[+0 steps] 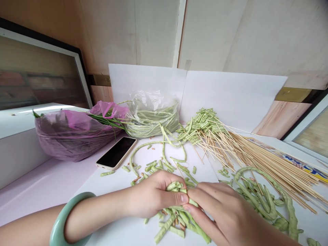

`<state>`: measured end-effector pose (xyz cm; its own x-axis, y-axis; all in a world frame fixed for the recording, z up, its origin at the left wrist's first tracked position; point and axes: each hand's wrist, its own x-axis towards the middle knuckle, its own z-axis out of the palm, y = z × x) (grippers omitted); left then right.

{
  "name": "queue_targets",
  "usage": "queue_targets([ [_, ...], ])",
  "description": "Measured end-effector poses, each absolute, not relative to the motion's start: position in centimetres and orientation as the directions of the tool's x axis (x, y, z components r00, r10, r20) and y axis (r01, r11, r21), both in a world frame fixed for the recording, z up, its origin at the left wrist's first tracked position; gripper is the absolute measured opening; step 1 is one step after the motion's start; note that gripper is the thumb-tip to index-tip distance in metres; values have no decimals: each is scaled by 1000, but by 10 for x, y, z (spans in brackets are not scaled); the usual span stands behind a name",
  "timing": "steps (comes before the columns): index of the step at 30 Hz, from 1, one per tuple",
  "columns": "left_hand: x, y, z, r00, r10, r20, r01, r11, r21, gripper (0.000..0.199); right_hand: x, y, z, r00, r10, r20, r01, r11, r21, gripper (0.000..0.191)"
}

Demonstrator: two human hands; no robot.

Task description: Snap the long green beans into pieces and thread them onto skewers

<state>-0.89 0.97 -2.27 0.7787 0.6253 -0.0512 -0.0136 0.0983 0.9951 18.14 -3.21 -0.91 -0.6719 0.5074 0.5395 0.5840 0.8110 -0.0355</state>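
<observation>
My left hand [156, 194], with a green bangle [60, 218] on its wrist, is closed around several short green bean pieces [174, 186]. My right hand [222, 208] meets it at the fingertips, its thumb and fingers pinched on a green bean at the left hand's thumb. Part of that bean is hidden by the fingers. Below both hands lies a loose pile of cut bean pieces [165, 229] with small brown seeds. More pieces and long beans [139, 147] are spread on the white surface just beyond the hands.
A black-screened phone [117, 152] lies at left, before a purple bag [74, 136] of greens. Behind stands a clear bag [153, 119] of long beans. Wooden skewers [266, 160] threaded with bean pieces [205, 121] lie at right, beside curled beans [266, 201].
</observation>
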Motion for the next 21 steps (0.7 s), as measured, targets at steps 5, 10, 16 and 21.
queue_targets([
  [5,-11,9,-22,844,536,-5,-14,32,999,35,181,-36,0,-658,627,418,504,778,-374,29],
  [10,-13,6,-25,857,512,61,-35,-61,998,33,180,-36,7,-599,788,142,368,428,-825,37],
  [16,-14,-1,-21,778,587,225,12,-372,928,30,178,-32,-8,-536,839,-95,75,-65,-995,50],
  [21,-14,-3,-15,720,547,427,29,-639,769,23,169,-32,-17,-509,848,-146,-148,-254,-956,51],
])
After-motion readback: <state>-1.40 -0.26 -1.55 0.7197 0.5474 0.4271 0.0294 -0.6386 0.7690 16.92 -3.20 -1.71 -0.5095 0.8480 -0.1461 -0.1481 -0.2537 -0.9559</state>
